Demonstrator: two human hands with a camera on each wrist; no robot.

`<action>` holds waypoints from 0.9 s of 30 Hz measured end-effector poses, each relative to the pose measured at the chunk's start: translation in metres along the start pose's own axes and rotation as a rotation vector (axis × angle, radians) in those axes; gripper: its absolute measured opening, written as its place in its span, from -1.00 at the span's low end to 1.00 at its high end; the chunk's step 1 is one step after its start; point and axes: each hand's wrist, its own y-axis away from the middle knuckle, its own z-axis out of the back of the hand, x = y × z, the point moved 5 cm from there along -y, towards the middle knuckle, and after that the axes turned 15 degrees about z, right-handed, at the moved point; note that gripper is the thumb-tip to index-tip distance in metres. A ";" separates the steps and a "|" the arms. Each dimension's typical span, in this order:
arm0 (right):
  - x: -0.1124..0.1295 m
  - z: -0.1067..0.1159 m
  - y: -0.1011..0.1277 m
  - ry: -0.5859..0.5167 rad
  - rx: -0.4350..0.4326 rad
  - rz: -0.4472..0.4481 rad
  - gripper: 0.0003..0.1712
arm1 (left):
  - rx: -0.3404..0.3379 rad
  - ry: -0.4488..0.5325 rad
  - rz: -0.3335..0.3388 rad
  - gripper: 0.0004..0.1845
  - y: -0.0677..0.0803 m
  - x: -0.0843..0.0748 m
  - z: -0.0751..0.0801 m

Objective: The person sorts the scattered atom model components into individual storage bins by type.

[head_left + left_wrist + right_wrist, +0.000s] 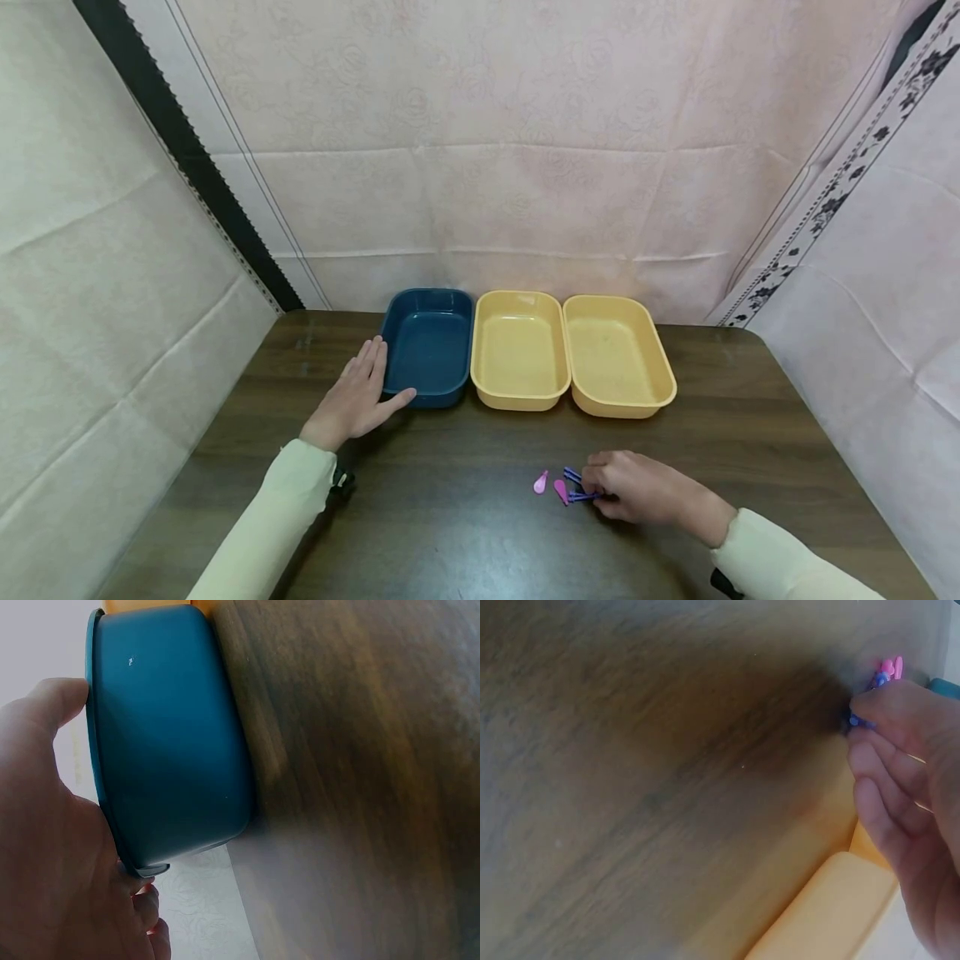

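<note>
My left hand [358, 398] rests with straight fingers along the left side and near corner of the blue tub [429, 346]. In the left wrist view the thumb touches the rim of that tub [169, 735]. My right hand [637, 486] is low over the table with its fingertips at a small group of hair clips. Thumb and fingers pinch a blue hair clip [583, 497], partly hidden by the fingertips. Another blue clip [572, 475] lies beside it. Two pink clips [541, 482] lie just to the left. In the right wrist view the thumb covers most of the blue clips.
Two yellow tubs [521, 402] stand in a row to the right of the blue one, near the back edge of the brown wooden table [450, 517]. Pale patterned cloth [487, 208] hangs behind the table and at both sides.
</note>
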 end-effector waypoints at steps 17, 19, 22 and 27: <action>0.002 0.009 0.002 0.008 -0.053 0.011 -0.70 | 0.000 0.004 0.000 0.19 0.000 0.000 -0.001; 0.002 0.012 0.002 0.004 -0.056 0.014 -0.69 | 0.003 0.005 -0.001 0.18 0.000 0.001 -0.001; 0.002 0.015 0.001 0.002 -0.058 0.014 -0.66 | 0.012 0.004 0.006 0.19 0.000 0.001 -0.002; 0.003 0.017 0.002 0.016 -0.056 0.010 -0.66 | 0.015 0.006 0.007 0.19 0.000 0.001 -0.001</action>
